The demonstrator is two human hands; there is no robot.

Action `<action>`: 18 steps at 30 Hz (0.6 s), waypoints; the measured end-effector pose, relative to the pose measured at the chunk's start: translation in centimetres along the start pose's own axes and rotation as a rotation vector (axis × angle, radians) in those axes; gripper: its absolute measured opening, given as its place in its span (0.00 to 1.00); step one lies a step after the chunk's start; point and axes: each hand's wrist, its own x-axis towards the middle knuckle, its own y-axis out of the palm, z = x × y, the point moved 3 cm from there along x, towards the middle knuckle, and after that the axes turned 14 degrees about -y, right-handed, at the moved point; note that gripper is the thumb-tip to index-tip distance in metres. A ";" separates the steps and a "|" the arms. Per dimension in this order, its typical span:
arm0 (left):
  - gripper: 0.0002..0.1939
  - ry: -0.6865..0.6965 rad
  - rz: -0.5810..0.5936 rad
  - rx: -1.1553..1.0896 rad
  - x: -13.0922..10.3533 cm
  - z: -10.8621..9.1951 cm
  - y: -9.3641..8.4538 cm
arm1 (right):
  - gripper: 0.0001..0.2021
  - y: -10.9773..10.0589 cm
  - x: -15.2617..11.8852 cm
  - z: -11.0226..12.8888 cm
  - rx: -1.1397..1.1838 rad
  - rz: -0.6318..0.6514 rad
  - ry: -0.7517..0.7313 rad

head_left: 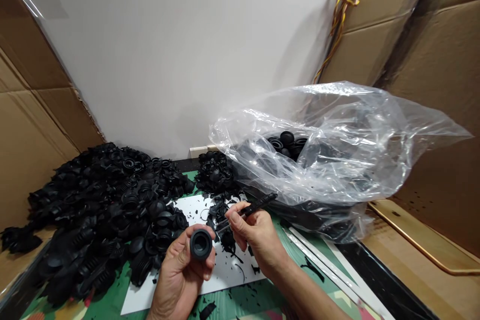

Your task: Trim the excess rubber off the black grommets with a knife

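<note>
My left hand (183, 265) is closed round a round black rubber cap (200, 244), its hollow, ringed opening facing me. To the right, my right hand (253, 235) grips a black-handled knife (258, 205). A thin metallic part of it points left toward the cap, apart from it; the exact shape of the tip is hard to make out. Under both hands lies a white sheet (225, 275) scattered with black rubber trimmings. A big heap of black rubber parts (123, 195), many with ragged edges, rises at the left.
A clear plastic bag (348, 160) with black caps (287, 139) inside stands at the back right. Behind the sheet is a smaller pile of black scraps (215, 172). Cardboard walls (438, 85) flank the green work surface (258, 305); white strips (318, 260) lie at the right.
</note>
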 end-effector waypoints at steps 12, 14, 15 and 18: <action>0.20 0.056 -0.225 0.088 0.4 -0.2 -0.6 | 0.23 -0.3 0.1 -0.1 0.073 -0.055 -0.030; 0.20 0.112 -0.354 0.177 0.5 -0.2 -1.0 | 0.23 -0.3 0.0 -0.2 0.082 -0.024 0.011; 0.20 0.153 -0.411 0.239 0.5 -0.2 -1.1 | 0.23 -0.3 0.0 -0.4 0.078 0.002 0.045; 0.17 0.327 -0.506 0.448 0.4 -0.4 -1.1 | 0.22 -0.1 -0.3 -1.0 0.001 0.114 0.122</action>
